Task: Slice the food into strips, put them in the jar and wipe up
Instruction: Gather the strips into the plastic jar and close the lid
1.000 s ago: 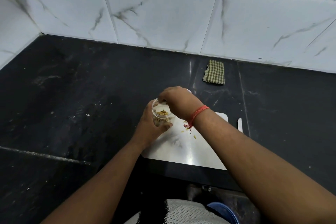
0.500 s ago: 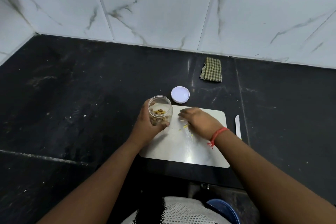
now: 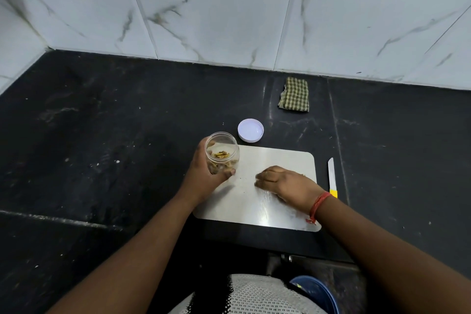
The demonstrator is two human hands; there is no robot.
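Head view: against 0.5 s ago, the right hand is sitting further toward the near right of the board, and the yellow scraps that were lying by its fingers are no longer showing. Against 1.0 s ago, that hand is off the jar mouth. The left hand is keeping its place.

The left hand's grip is wrapping the jar, thumb in front, holding it at the board's far left corner. The jar is standing open with yellowish strips inside. The right hand is lying knuckles-up on the board with fingers curled under; I cannot tell whether its grip is pinching anything.

The board's near edge is lying close to the worktop front edge. Left of the jar the worktop is stretching wide and dark to the tiled wall.

The lid is lying just beyond the board's far edge, near the jar but apart. The knife is lying just beside the board's right edge, tip pointing away. The cloth is lying folded near the wall, well apart from both hands.
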